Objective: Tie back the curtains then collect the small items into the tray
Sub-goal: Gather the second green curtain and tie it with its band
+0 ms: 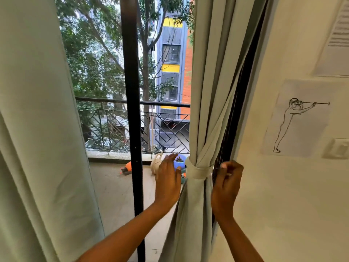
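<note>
Both hands are raised at the lower middle of the frame, one on each side of the right curtain (204, 91). Left hand (168, 181) sits just left of the gathered cloth with fingers straight and together, holding nothing; whether its edge touches the fabric cannot be told. Right hand (227, 184) is just right of the bundle, fingers curled, thumb and fingertips pinched at the end of the tie (199, 172), close against the dark door frame edge. That pale tie wraps around the right curtain, cinching it into a narrow waist, with folds fanning out above and below.

Left curtain (37, 129) hangs loose down the left side of the frame. Between the curtains a black door bar (132, 110) runs top to bottom, with a balcony railing (132, 103) behind it, trees and a building beyond. On the balcony floor lie a blue pot (179, 162), a white object and something orange. At the right, a wall (273, 205) carries a line drawing (296, 120) of a figure, a printed sheet in the upper right corner, and a switch (338, 148).
</note>
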